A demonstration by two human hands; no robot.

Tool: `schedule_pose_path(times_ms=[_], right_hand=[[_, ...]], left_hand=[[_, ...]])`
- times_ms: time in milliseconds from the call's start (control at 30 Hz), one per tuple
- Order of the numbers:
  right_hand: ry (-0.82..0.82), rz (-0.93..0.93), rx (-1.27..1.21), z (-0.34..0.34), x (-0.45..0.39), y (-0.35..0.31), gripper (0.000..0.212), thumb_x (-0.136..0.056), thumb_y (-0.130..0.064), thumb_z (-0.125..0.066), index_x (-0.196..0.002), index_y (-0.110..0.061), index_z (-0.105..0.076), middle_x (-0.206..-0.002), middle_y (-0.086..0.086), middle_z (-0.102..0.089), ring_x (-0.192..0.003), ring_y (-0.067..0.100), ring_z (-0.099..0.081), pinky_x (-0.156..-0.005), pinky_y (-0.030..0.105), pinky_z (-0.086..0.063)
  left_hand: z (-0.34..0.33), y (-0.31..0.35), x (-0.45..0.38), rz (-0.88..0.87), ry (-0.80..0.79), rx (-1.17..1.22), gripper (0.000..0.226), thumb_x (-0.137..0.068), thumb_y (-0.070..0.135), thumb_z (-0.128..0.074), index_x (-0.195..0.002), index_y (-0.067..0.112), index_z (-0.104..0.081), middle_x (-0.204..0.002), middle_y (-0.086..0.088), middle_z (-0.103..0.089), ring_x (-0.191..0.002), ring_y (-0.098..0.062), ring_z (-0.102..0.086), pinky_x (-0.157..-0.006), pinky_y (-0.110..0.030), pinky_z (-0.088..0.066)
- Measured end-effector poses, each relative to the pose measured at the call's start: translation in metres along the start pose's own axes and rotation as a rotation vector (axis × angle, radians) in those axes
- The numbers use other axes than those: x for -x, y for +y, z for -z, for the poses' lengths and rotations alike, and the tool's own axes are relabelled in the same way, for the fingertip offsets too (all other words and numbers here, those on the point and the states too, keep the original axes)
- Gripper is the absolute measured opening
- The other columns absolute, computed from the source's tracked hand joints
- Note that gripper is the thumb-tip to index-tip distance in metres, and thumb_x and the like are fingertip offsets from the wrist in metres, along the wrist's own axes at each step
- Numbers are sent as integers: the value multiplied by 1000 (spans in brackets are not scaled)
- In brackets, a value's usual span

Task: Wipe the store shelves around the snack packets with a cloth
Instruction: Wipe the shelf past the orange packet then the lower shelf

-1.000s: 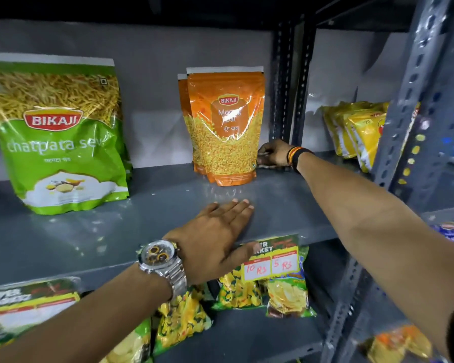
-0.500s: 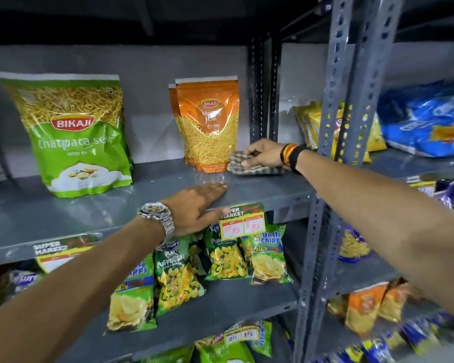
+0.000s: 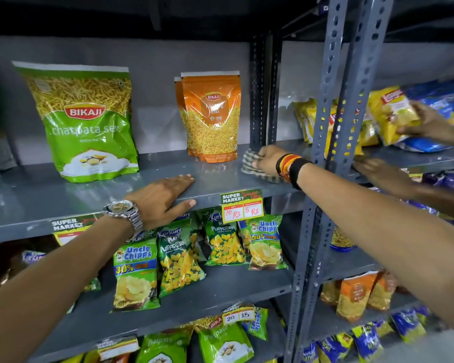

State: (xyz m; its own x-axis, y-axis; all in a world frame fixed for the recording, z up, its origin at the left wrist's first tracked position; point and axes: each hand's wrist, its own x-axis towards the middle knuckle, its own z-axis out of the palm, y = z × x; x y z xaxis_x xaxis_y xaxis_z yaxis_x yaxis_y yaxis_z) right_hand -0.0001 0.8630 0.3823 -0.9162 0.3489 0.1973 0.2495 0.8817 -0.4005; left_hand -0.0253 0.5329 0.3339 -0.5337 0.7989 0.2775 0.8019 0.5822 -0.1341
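My right hand presses a checked cloth flat on the grey shelf, just right of two orange Bikaji pouches standing upright. A large green Bikaji sev packet stands further left on the same shelf. My left hand lies palm down on the shelf's front edge, fingers spread, holding nothing. It wears a metal watch.
Slotted grey uprights divide this rack from the one on the right, where another person's hands hold a yellow packet. Price tags hang on the shelf lip. Green chips packets fill the shelf below.
The view has pulled back and dropped, showing lower shelves. My right hand with the cloth has slid forward and right from beside the orange pouches. Another person's hands appeared at the right.
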Motion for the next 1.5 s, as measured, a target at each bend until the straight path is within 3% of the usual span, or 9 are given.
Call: schedule_pose_path(times_ms=[233, 433, 533, 633, 767, 833, 1033, 1300, 1500], right_hand=[[27, -3, -28, 16, 11, -2, 38, -95, -28, -54, -126, -6, -55, -130, 16, -58, -118, 32, -55, -98, 34, -43], [-135, 266, -116, 2, 25, -17, 13, -93, -32, -60, -97, -19, -59, -93, 4, -61, -84, 18, -54, -77, 32, -43], [-7, 186, -71, 3, 11, -10, 11, -93, -29, -58, -97, -20, -56, -96, 5, -59, -93, 25, -57, -77, 29, -40], [25, 194, 35, -12, 8, -9, 14, -93, -38, -54, -102, -26, -56, -105, 8, -61, -104, 32, -58, -90, 40, -46], [-246, 474, -104, -9, 50, -30, 21, -95, -39, -54, -109, -23, -56, -104, -2, -57, -91, 14, -55, -76, 30, -45], [-319, 511, -164, 2, 56, -29, 22, -93, -39, -57, -106, -23, -58, -103, 5, -64, -85, 15, -58, -77, 34, -49], [12, 343, -167, 1, -15, -19, 17, -93, -34, -58, -94, -17, -56, -94, 9, -64, -96, 34, -62, -87, 44, -49], [-57, 295, -104, -31, -43, -29, 48, -94, -32, -58, -137, -10, -50, -142, 11, -52, -132, 29, -47, -107, 34, -37], [-291, 541, -163, -20, 22, -42, 31, -93, -40, -56, -117, -20, -60, -111, -3, -61, -96, 6, -56, -85, 24, -46]], left_hand=[[-1, 0, 1, 32, 3, -7, 88, -93, 73, -13, -157, 14, -28, -160, -7, -37, -144, -21, -40, -119, -36, -30], [-2, -1, 1, 33, 15, 1, 91, -91, 76, -10, -156, 14, -29, -159, -7, -38, -143, -21, -40, -119, -37, -32], [-1, 1, 1, 29, 18, 5, 94, -90, 78, -6, -156, 14, -29, -159, -7, -38, -143, -22, -41, -118, -36, -31], [0, 3, 2, 26, 29, -1, 95, -89, 77, -5, -156, 15, -28, -160, -6, -37, -143, -22, -40, -117, -35, -30], [-2, 0, 2, 4, 24, 4, 88, -94, 73, -13, -156, 12, -29, -160, -9, -36, -144, -23, -39, -117, -34, -28], [-1, -1, 3, -17, 13, 10, 81, -98, 65, -22, -157, 10, -26, -161, -10, -33, -146, -22, -36, -118, -29, -21], [7, -31, 24, -30, -15, -33, 81, -97, 65, -20, -159, 14, -19, -164, -6, -27, -148, -16, -31, -116, -22, -11], [-2, -37, 33, 9, 42, -33, 82, -95, 65, -19, -158, 14, -25, -162, -6, -31, -145, -18, -35, -115, -21, -13], [-3, -36, 33, 15, 23, -36, 80, -96, 66, -19, -159, 16, -22, -163, -4, -30, -146, -17, -35, -117, -26, -17]])
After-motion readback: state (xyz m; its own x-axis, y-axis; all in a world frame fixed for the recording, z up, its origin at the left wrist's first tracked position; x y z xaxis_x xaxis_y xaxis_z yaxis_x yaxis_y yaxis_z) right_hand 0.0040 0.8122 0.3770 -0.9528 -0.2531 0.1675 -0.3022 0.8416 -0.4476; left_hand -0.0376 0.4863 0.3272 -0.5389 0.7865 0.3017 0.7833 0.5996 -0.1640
